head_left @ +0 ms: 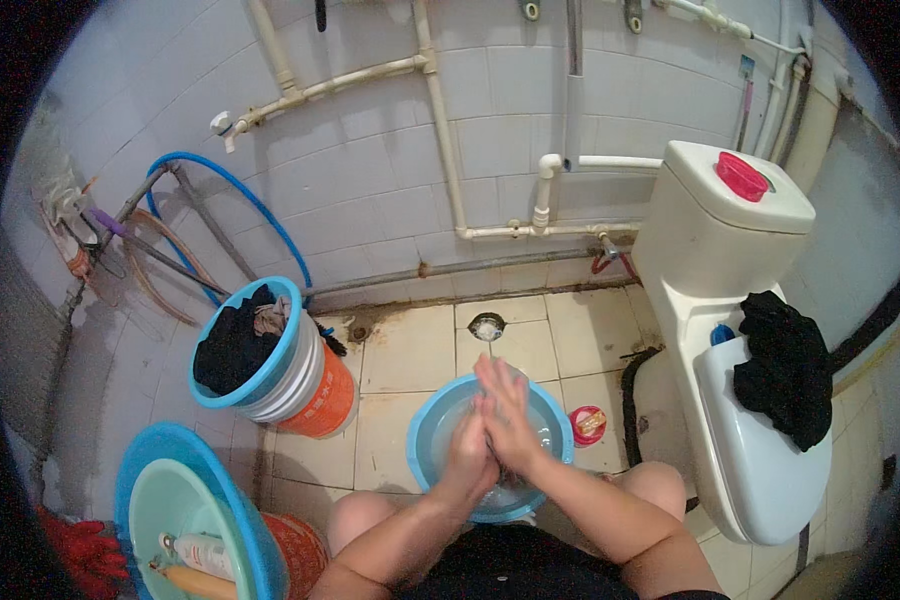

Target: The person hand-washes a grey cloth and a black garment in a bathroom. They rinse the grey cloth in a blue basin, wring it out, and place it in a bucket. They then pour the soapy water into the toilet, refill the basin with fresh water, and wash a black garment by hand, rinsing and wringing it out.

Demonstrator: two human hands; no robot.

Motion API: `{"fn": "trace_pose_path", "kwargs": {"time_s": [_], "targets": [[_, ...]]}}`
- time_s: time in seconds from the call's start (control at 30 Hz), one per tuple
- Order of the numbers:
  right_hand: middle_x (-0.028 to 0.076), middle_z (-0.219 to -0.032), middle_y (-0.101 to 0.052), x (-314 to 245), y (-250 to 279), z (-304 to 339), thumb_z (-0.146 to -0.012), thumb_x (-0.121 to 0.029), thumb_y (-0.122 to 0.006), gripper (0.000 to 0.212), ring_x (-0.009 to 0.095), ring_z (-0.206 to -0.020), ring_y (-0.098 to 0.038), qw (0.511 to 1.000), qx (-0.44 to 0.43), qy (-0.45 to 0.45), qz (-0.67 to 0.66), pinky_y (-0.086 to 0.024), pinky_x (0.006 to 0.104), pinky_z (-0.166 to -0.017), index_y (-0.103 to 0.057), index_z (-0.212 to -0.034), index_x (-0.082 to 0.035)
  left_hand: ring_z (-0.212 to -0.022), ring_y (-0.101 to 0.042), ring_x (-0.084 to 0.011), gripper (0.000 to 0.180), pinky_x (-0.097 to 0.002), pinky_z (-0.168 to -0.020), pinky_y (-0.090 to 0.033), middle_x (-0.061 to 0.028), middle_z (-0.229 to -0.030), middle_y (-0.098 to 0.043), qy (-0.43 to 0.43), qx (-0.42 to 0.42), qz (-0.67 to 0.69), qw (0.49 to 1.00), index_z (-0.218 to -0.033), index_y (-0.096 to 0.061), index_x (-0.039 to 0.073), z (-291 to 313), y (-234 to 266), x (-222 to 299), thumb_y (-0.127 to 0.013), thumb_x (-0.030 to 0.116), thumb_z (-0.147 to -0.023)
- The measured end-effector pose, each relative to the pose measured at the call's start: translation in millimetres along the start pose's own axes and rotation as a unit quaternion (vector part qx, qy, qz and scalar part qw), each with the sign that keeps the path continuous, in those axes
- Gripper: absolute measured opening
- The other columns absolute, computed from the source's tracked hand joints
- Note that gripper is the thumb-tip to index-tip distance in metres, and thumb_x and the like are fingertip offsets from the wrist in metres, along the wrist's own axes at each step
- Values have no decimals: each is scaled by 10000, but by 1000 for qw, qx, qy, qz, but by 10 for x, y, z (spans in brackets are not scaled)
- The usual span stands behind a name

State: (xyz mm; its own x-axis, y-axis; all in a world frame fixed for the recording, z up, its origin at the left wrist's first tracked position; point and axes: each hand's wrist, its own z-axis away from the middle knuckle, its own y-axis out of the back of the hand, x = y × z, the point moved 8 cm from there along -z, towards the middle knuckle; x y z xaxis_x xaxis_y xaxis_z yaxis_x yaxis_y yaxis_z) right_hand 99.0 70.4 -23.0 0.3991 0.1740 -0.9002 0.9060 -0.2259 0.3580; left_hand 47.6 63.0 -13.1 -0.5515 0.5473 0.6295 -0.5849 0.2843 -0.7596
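In front of me, a round light-blue basin [422,424] on the floor holds cloudy, sudsy water. Above it my hands are pressed together, palm against palm. My right hand [508,425] has its fingers stretched out and pointing away from me, with fingertips slightly smeared by motion. Against its palm lies my left hand [465,455], whose fingers are partly hidden. No object shows between the two hands. Just right of the basin sits a small round red dish [588,424] with a yellowish bar in it, perhaps soap.
At left, a bucket [320,395] bears a blue tub [292,310] of dark clothes. Nearer, a green basin [145,490] holds bottles. To the right stands a toilet [715,420] with a black garment [785,370] on its lid. A floor drain [486,326] lies beyond the basin.
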Motion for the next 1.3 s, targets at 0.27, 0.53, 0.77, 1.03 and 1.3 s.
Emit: {"fn": "trace_pose_path", "kwargs": {"time_s": [0.27,0.53,0.77,1.03,1.3], "targets": [[125,-1422,-260,249,347,-125,-943,-400,-376,535,236,-1308,-225,947,47,-109,-298,-205,340,-1054,-287,-1388,-116,-1088,-495,-224,415,-347,-940,-388,-144,-1237,-463,-48,-26,-70,996,-1229,-417,-20,-116,161,243,-309,289,-973],[150,-1366,-330,-228,180,95,-926,-168,-446,553,258,-1231,-348,974,64,-86,-201,-264,341,-1024,-186,-1411,-108,-1271,-310,-241,476,-347,-1054,-228,-125,-1387,-322,-149,-26,-260,954,-1351,-297,11,-207,144,289,-325,291,-967],[121,-1120,-530,224,160,115,-935,-127,-404,284,200,-987,-530,900,102,-229,-358,-446,311,-848,-433,-1209,-62,-1346,-142,-267,613,-374,-1077,-165,-167,-1452,-155,-168,-8,-533,829,-1399,-126,23,-190,99,170,-450,221,-918],[102,-1180,-515,-79,167,112,-933,-169,-433,331,204,-1033,-530,792,8,-223,-569,-438,339,-904,-418,-1245,-61,-1253,-326,-303,614,-369,-1038,-259,-207,-1390,-265,-212,-66,-281,934,-1388,-153,11,-57,-20,185,-465,227,-906],[118,-1142,-482,-468,-7,288,-876,-136,-497,344,273,-1130,-417,991,-26,19,-128,-305,370,-983,-483,-1213,-70,-761,-551,-154,246,-307,-667,-489,-104,-1077,-547,-95,89,-46,990,-992,-452,97,-396,610,347,-406,330,-927]]}}
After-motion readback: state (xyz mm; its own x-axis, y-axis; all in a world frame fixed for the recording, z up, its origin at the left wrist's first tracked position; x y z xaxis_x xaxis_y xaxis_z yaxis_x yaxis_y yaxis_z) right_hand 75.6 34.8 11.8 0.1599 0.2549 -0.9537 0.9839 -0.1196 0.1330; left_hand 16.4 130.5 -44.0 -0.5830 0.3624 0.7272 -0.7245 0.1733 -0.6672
